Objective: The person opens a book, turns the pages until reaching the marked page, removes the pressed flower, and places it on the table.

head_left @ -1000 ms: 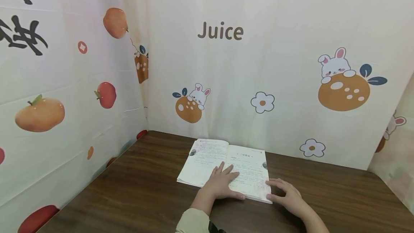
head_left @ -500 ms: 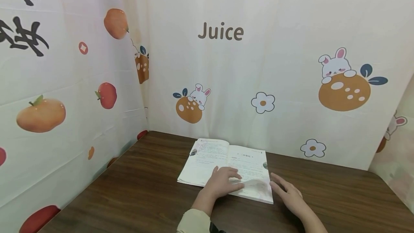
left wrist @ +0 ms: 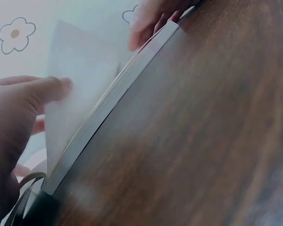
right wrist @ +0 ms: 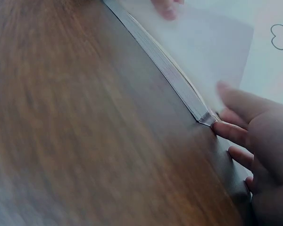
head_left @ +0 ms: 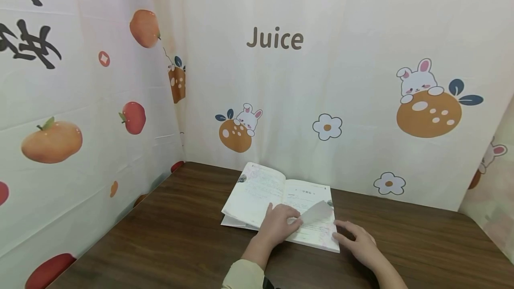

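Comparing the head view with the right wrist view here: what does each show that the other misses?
Only the head view shows the printed pages of the open book, the left hand lifting a page, and the backdrop reading Juice. Only the right wrist view shows the stacked page edges up close. Both show the right hand at the book's corner on the wooden table.

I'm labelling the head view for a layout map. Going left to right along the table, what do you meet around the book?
Bare table → left page of the open book → left hand → lifted page → right hand.
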Motion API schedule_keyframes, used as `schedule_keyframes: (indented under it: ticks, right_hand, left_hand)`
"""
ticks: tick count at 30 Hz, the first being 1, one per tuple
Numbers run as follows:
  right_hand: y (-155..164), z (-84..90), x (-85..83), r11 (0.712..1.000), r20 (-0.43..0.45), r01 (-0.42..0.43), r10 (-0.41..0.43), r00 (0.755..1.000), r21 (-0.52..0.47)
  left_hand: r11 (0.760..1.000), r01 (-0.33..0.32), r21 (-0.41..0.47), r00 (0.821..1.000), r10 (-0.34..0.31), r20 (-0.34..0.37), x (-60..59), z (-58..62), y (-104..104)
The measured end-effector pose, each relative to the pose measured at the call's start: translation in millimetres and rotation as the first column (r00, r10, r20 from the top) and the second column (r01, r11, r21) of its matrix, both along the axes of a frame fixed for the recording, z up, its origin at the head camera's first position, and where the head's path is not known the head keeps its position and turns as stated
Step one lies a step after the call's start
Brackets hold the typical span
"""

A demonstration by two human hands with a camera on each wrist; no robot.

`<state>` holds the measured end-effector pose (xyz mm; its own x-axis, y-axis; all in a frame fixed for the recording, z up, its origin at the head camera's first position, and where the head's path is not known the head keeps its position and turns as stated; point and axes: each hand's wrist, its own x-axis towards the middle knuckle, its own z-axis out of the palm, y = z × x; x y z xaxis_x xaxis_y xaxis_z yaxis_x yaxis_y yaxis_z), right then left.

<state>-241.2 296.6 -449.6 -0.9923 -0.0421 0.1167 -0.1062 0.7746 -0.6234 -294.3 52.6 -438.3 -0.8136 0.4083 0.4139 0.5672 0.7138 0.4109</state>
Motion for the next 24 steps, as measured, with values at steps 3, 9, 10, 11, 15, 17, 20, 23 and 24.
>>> schedule_keyframes:
  ticks: [3, 9, 10, 11, 15, 17, 20, 23, 24]
  right_hand:
    - [0, -1.2, -0.3, 0.999, -0.024, -0.016, 0.016, 1.000, 0.029]
    - [0, -1.5, -0.6, 0.999, -0.050, -0.024, 0.026, 0.998, 0.039]
    - [0, -1.2, -0.5, 0.999, -0.047, -0.023, 0.025, 0.999, 0.039]
    - [0, -1.0, -0.4, 0.999, -0.043, -0.020, 0.022, 0.999, 0.040]
    - [-1, -0.6, 0.2, 0.999, -0.024, -0.015, 0.016, 1.000, 0.045]
    - [-1, -0.5, 0.4, 0.999, -0.016, -0.013, 0.014, 1.000, 0.047]
    - [-1, -0.3, 0.9, 0.999, -0.010, -0.011, 0.012, 1.000, 0.045]
    - [-1, 0.0, 1.6, 0.999, -0.011, -0.007, 0.008, 1.000, 0.045]
    - [-1, 0.2, 1.8, 0.999, -0.012, -0.006, 0.007, 1.000, 0.045]
  left_hand:
    - [0.995, -0.051, 0.081, 0.995, 0.057, -0.077, -0.6, 1.8, 0]
    - [0.962, -0.088, 0.260, 0.972, 0.140, -0.189, -4.2, 4.3, -5]
    - [0.956, -0.087, 0.281, 0.971, 0.145, -0.192, -4.8, 4.8, -6]
    - [0.950, -0.090, 0.300, 0.970, 0.152, -0.191, -5.7, 5.0, -8]
    - [0.924, -0.102, 0.369, 0.969, 0.176, -0.172, -7.5, 7.3, -12]
    - [0.910, -0.109, 0.400, 0.971, 0.183, -0.152, -8.2, 8.9, -14]
    - [0.890, -0.112, 0.443, 0.974, 0.187, -0.128, -7.6, 13.1, -17]
    - [0.866, -0.114, 0.486, 0.976, 0.190, -0.108, -6.8, 17.7, -21]
    - [0.859, -0.115, 0.499, 0.976, 0.192, -0.105, -7.1, 18.7, -22]
